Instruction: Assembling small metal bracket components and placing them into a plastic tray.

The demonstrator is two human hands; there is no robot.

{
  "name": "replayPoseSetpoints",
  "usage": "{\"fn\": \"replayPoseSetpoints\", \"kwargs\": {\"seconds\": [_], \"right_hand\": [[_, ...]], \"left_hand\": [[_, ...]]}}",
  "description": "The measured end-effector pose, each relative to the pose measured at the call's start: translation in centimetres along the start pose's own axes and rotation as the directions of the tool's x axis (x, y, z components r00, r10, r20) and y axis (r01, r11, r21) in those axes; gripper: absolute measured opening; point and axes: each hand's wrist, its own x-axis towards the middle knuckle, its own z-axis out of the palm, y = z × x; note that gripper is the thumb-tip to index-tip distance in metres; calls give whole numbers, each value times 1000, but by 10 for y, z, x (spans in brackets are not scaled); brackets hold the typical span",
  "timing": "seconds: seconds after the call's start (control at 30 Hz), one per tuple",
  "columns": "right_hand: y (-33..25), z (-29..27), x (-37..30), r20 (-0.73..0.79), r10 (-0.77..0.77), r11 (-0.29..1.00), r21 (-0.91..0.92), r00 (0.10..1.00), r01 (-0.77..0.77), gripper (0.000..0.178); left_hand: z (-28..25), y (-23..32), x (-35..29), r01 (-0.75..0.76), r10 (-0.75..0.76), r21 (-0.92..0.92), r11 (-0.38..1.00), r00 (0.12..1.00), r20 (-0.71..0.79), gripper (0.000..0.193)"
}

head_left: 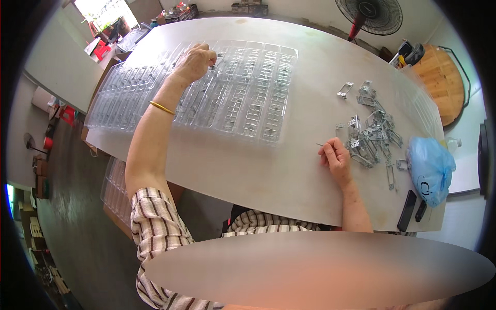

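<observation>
Clear plastic blister trays (219, 134) with rows of narrow compartments cover the left half of the white table, small metal parts lying in many of them. Over their far middle is my left hand (195, 63), fingers pinched together; what they hold, if anything, is too small to make out. Resting low over the table, my right hand (336, 157) is closed on a thin metal piece (320, 145) that sticks out to the left of the fingertips. Just right of this hand lies a loose heap of silvery metal frames (374, 132), a single frame (344, 90) apart behind it.
A knotted blue plastic bag (431, 170) sits at the table's right, near a black phone (407, 211) and a small black object (421, 211). Beyond the far edge stands a fan (369, 15). A round wooden board (439, 85) leans at the right. More trays (114, 188) lie below the table's left.
</observation>
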Motion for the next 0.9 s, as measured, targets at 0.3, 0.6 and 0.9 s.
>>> {"fn": "replayPoseSetpoints", "kwargs": {"seconds": [0.3, 0.6, 0.9], "right_hand": [[-7, 2, -2, 10, 35, 996, -86, 999, -34, 13], [2, -3, 4, 37, 27, 999, -35, 999, -26, 13], [-11, -1, -1, 199, -53, 974, -206, 979, 95, 14]], "left_hand": [[27, -17, 6, 12, -5, 117, 993, 998, -59, 6], [-46, 178, -32, -251, 172, -195, 948, 921, -349, 8], [14, 316, -33, -340, 230, -564, 753, 938, -259, 8]]}}
